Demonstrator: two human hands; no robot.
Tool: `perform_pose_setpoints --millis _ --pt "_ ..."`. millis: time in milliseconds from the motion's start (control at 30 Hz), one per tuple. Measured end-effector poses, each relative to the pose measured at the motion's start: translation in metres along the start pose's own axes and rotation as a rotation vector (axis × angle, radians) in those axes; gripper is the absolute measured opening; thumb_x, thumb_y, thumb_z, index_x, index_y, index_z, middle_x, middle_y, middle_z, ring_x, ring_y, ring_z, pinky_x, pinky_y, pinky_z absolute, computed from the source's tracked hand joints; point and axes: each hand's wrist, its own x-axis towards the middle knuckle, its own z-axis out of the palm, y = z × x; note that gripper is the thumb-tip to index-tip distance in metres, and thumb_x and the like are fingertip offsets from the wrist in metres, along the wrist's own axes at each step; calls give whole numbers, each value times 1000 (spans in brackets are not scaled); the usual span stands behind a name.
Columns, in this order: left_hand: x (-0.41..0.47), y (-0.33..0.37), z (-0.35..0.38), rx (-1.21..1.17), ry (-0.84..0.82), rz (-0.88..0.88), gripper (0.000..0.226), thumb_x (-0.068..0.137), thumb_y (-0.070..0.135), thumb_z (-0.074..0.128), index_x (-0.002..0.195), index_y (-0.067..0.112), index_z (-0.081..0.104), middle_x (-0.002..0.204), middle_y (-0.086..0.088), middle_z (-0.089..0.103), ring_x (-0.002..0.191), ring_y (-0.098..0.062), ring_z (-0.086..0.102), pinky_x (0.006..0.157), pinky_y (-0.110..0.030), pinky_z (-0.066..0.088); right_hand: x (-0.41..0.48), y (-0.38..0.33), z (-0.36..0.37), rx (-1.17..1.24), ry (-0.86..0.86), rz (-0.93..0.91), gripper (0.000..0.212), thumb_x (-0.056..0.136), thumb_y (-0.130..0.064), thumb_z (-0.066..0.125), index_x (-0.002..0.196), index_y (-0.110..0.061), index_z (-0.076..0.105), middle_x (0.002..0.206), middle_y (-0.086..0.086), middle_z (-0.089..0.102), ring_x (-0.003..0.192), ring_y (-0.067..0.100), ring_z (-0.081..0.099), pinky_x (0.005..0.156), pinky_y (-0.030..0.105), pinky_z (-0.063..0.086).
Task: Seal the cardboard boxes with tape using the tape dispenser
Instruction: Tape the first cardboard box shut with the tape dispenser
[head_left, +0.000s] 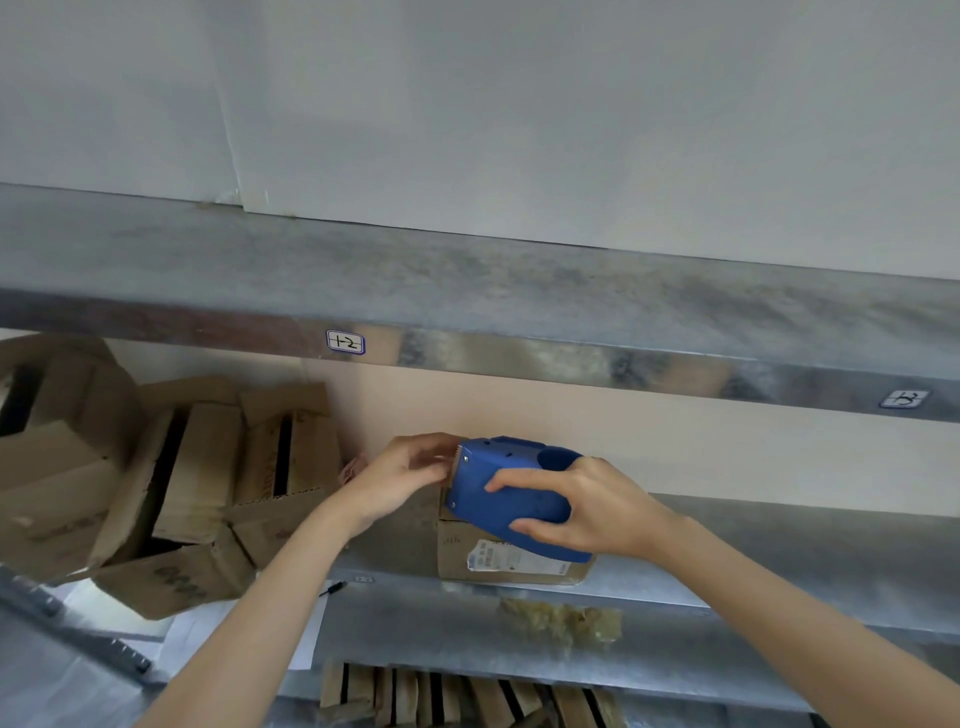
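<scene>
On top of the cardboard box (511, 566), our right hand (597, 512) grips the blue tape dispenser (511, 483), fingers curled round its body, so the tool sits tilted over the box's upper left corner. At that same corner our left hand (402, 475) bends its fingers in against the dispenser's toothed blade. We cannot tell whether they pinch a tape end or only press the flap, since no tape shows clearly. The box stands on the metal shelf (753, 561), front face toward us. We judge it light and rather soft, with corrugated walls that would dent under a hard squeeze, so it is best steadied with a flat palm on top or by its edges. The dispenser looks like rigid, smooth plastic, safest held by the body with fingers kept off the blade. A white shipping label (496, 558) on the box's front carries print too small to read. Left of the box lies a pile of open cartons (197, 467), one marked with something like "000". Above the box, the upper shelf (519, 291) bears a handwritten tag (345, 342) reading roughly "1-2", and a second tag (904, 399) farther right is illegible. Just in front of the box sits a crumpled wad of used tape (566, 621).
</scene>
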Motion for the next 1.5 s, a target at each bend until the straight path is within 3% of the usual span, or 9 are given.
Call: perform_pose_setpoints --millis 233,333,467,700,933,1133,1300,1500 --pt "-5 5 6 -67 -29 -11 33 99 -5 50 125 8 65 125 -2 69 120 -14 62 100 -26 49 -1 -9 0 5 -13 -16 37 92 -46 57 128 -47 54 43 -3 27 40 18 28 44 31 39" --pt "-9 7 7 -84 -7 -17 33 98 -8 49 123 6 66 122 -3 71 116 -13 64 93 -19 50 -2 -14 -1 15 -8 -19 36 91 -43 60 127 -46 57 44 -2 24 42 20 28 43 28 36" --pt "-11 9 11 -110 -7 -42 31 99 -6 49 120 9 67 114 11 73 108 -1 66 85 -13 49 -3 -18 -1 27 -4 -24 36 90 -41 61 126 -46 58 44 0 23 45 23 27 44 22 25" --pt "-12 4 12 -153 -48 -79 35 98 -4 52 120 19 66 123 7 70 121 -9 61 99 -25 49 -6 -22 -1 33 -63 -16 37 91 -45 59 128 -47 54 44 2 25 45 24 29 46 23 27" --pt "-10 -1 14 -159 -42 -112 33 97 -5 54 122 13 66 119 3 72 115 -11 65 89 -22 52 -7 -22 -5 69 -142 29 38 94 -48 58 131 -48 50 47 5 29 48 23 34 49 20 27" --pt "-8 -4 15 -196 -11 -127 32 96 -8 54 119 11 67 117 -2 73 112 -14 67 87 -23 53 -5 -19 -6 57 -199 46 50 87 -63 61 133 -50 45 47 5 23 50 21 35 50 21 27" --pt "-5 -3 15 -114 41 -104 44 83 -24 48 95 13 69 92 5 74 94 -11 68 77 -21 52 -2 -20 -6 41 -212 54 45 91 -51 61 132 -49 43 48 4 30 52 22 38 50 23 29" --pt "1 -4 15 -47 193 -37 42 82 -23 57 100 13 71 97 -1 76 94 -9 70 80 -21 54 0 -16 -4 103 -237 86 39 96 -39 58 130 -47 42 51 5 30 52 21 35 51 21 29"
